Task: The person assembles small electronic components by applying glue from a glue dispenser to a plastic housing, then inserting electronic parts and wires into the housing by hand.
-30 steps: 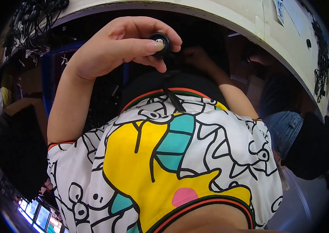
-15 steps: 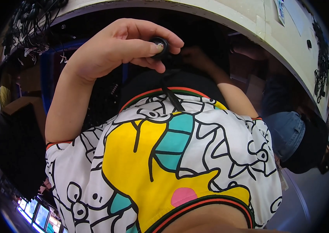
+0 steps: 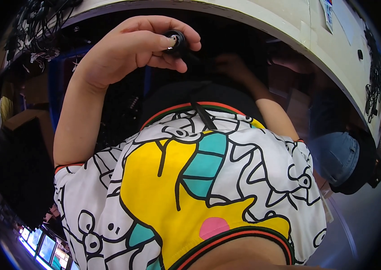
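Ideally the left hand [image 3: 129, 51] keeps its thumb-and-fingers grip pinched firm on the small black round knob [image 3: 175, 39] just under the pale worktop [image 3: 285, 27] edge, while the right hand [image 3: 232, 67], shadowed, cannot be read.

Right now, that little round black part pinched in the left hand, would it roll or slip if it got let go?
The small round black part looks rigid and probably light, since the left hand holds it by thumb and fingertips alone. Its round shape suggests it could roll once loose. Its rim looks glossy, so it may be slippery.
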### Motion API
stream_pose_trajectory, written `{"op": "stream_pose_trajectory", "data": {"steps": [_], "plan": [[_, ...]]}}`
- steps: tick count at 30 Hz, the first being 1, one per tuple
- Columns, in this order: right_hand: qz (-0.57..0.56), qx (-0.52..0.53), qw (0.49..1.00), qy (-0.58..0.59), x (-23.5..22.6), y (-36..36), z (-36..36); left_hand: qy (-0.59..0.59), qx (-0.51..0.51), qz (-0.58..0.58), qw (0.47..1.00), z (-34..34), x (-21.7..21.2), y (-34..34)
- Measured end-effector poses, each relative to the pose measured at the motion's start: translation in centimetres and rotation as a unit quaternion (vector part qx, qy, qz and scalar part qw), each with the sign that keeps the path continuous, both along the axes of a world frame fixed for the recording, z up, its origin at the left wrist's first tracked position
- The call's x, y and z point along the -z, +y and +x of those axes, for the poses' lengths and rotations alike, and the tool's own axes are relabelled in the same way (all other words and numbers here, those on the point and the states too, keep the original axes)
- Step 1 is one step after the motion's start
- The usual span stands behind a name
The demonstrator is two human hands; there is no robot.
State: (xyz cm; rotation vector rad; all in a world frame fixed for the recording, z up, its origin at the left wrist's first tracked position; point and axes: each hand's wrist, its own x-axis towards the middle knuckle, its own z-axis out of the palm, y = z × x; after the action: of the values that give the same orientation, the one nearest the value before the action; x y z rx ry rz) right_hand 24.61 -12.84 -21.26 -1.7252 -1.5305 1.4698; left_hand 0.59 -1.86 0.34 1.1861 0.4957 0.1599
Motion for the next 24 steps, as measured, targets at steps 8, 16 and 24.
{"op": "stream_pose_trajectory", "data": {"steps": [8, 16, 24], "plan": [[0.004, 0.008, 1.0, -0.001, -0.4, 0.1, -0.3, 0.017, 0.015, 0.043, 0.999, 0.1, -0.1, -0.4], [0.013, 0.017, 1.0, 0.01, -0.6, 0.0, -0.8, -0.025, 0.029, -0.005, 0.999, -0.3, 0.2, -0.3], [0.014, -0.003, 1.0, 0.006, -0.6, 0.0, -0.6, 0.006, 0.03, 0.03, 0.999, -0.3, 0.1, -0.3]]}}
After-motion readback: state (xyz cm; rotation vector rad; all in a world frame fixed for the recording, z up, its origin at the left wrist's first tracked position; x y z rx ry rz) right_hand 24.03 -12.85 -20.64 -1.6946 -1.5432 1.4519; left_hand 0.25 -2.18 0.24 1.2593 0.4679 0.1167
